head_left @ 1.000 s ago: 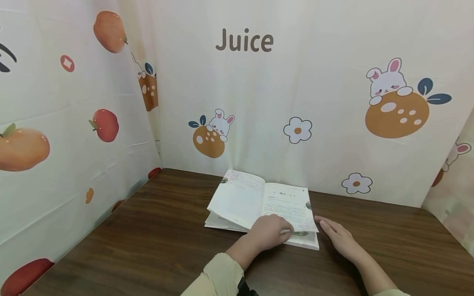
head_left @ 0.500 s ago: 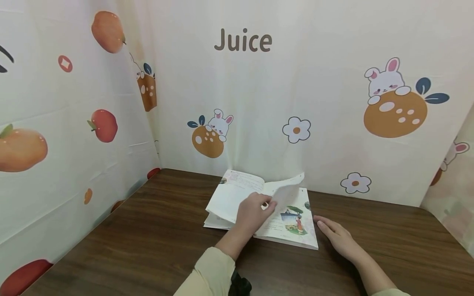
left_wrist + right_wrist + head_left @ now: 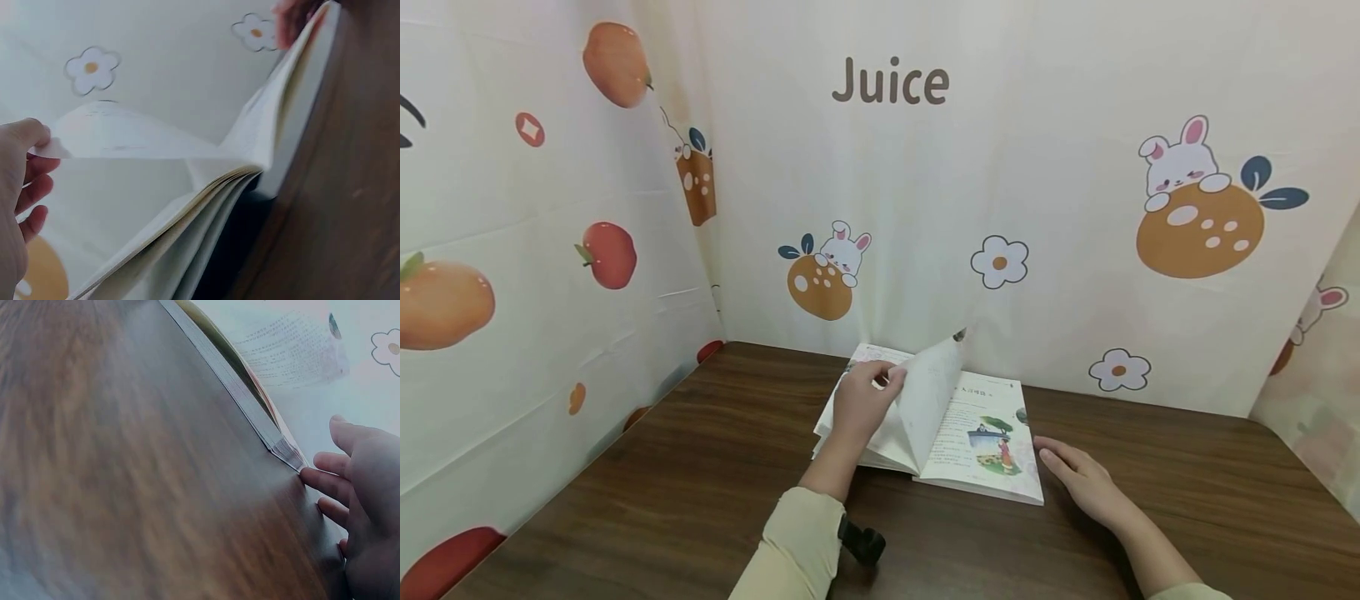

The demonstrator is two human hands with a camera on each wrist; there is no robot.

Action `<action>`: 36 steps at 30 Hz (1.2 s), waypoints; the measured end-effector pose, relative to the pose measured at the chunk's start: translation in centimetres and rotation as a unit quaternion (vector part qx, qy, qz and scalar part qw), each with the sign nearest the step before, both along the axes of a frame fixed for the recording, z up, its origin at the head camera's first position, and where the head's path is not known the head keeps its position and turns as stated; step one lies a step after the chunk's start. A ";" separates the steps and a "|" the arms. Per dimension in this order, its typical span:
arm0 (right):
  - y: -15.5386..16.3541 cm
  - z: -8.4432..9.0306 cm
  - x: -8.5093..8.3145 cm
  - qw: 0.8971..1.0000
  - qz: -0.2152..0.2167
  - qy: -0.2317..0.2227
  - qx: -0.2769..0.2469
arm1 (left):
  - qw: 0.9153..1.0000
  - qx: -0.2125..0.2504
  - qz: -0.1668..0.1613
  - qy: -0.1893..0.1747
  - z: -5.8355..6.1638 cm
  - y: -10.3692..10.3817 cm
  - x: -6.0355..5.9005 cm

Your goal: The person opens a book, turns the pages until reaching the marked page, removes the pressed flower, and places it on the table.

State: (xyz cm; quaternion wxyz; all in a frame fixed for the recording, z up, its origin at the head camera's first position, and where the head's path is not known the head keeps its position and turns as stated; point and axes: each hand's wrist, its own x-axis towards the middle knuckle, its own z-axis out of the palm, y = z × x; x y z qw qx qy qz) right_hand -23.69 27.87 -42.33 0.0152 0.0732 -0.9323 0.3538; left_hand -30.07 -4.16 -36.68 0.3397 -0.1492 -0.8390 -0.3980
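While "Juice" point(image 3: 891, 82) reads plainly on the printed cloth backdrop, my left hand point(image 3: 857, 406) pinches a thin page point(image 3: 928, 400) of the open book point(image 3: 981, 442) on the wood-grain table point(image 3: 700, 492); my right hand point(image 3: 1078, 481) lies flat, fingers relaxed, at its corner.

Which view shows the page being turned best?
Head view: the lifted page stands up from the book, pinched by the left hand. Left wrist shows the page close but cropped. Right wrist shows only the book's edge.
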 end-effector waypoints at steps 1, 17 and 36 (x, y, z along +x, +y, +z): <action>0.0 0.0 0.0 1.000 0.000 -0.001 -0.001 | 1.000 0.001 0.001 -0.009 0.1 -0.4 -0.1; 0.0 0.0 -0.1 1.000 0.010 0.011 0.024 | 0.947 -0.085 -0.038 -0.306 2.2 -7.4 -0.4; 0.3 -0.4 -0.2 0.998 0.025 0.037 0.033 | 0.874 -0.154 -0.050 -0.458 -2.5 -10.0 -1.3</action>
